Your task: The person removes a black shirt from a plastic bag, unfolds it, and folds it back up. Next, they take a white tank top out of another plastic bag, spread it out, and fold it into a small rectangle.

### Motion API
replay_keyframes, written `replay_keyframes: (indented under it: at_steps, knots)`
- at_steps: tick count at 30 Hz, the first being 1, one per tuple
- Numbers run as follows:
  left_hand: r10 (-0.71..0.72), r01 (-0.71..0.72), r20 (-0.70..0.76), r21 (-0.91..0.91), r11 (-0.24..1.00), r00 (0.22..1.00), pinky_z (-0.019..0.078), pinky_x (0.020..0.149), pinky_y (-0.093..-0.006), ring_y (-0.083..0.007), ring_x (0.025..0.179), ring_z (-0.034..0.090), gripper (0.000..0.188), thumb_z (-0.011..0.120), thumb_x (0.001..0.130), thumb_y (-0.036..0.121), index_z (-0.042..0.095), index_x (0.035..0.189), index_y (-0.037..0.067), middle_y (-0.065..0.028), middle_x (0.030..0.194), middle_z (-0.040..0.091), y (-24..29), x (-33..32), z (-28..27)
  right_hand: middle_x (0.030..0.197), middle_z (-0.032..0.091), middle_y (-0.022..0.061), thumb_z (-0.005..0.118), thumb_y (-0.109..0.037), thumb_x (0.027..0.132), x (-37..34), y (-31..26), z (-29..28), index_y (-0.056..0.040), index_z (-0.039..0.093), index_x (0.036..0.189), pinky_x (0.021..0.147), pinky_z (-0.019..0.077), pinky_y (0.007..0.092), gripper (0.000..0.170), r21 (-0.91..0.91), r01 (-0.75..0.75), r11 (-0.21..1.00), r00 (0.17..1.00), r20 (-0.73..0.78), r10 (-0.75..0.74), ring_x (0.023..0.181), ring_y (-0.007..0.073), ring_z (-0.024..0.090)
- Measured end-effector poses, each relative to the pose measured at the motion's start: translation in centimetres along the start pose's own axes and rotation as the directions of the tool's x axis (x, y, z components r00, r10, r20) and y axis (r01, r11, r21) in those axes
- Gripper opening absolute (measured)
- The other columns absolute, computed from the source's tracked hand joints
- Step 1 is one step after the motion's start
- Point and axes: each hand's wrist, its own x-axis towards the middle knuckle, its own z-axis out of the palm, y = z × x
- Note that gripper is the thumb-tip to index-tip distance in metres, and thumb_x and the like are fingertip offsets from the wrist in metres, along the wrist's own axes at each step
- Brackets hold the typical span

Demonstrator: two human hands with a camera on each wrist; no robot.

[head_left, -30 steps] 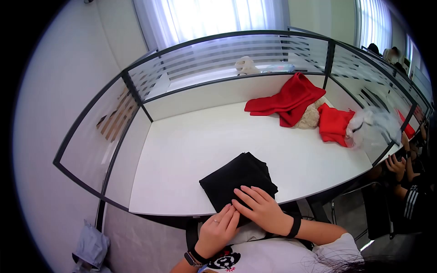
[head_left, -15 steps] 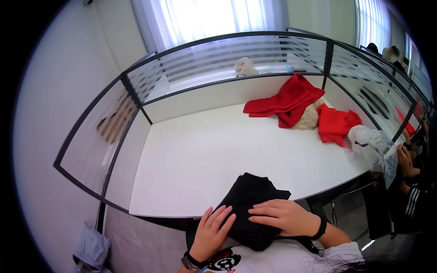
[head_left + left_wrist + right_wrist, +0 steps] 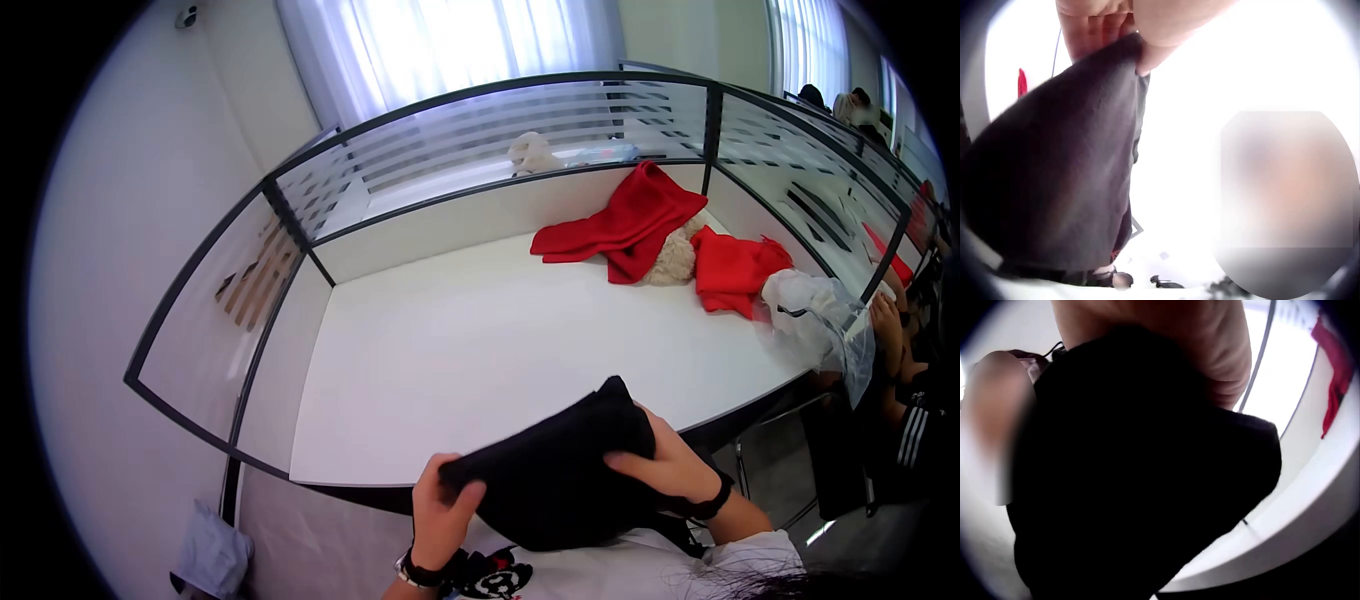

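Observation:
A folded black cloth (image 3: pixel 560 470) is held up at the table's front edge, in front of the person's white shirt. My left hand (image 3: pixel 442 510) pinches its left corner, thumb on the near side; the left wrist view shows the cloth (image 3: pixel 1066 169) hanging from between thumb and fingers. At the other end my right hand (image 3: pixel 675 465) grips the cloth, thumb across the near face and the fingers mostly hidden behind. In the right wrist view the dark cloth (image 3: pixel 1141 469) fills the middle, below the right palm (image 3: pixel 1210 337).
On the white table (image 3: pixel 450 350), a dark red cloth (image 3: pixel 630 225) lies over a beige fluffy thing (image 3: pixel 672 258) at the back right. Beside it are a bright red cloth (image 3: pixel 735 270) and a clear plastic bag (image 3: pixel 820 315). Framed partition panels (image 3: pixel 480 130) enclose the table. Another person's hand (image 3: pixel 885 318) is at the far right.
The black cloth has come off the tabletop toward the body and is now lifted and tilted. Both hands went from lying flat on it to gripping its two ends. The plastic bag shifted toward the table edge.

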Motion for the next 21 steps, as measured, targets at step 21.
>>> replay_keyframes:
  at_steps: [21]
  knots:
    - [-0.202,0.206,0.236,0.009,0.979,0.950,0.0473,0.101,-0.0290,-0.0137,0.117,0.059,0.052,0.073,0.097,0.011,0.047,0.138,-0.005,-0.0110,0.127,0.064,-2.0,2.0,2.7,0.137,0.060,0.0095,0.076,-0.002,0.088,2.2,3.8,-0.2,0.0005,0.046,0.145,0.109,0.0442,0.0348,0.065,0.469,-0.104,0.877,0.958,-0.189,0.215,0.126,0.0182,0.057]
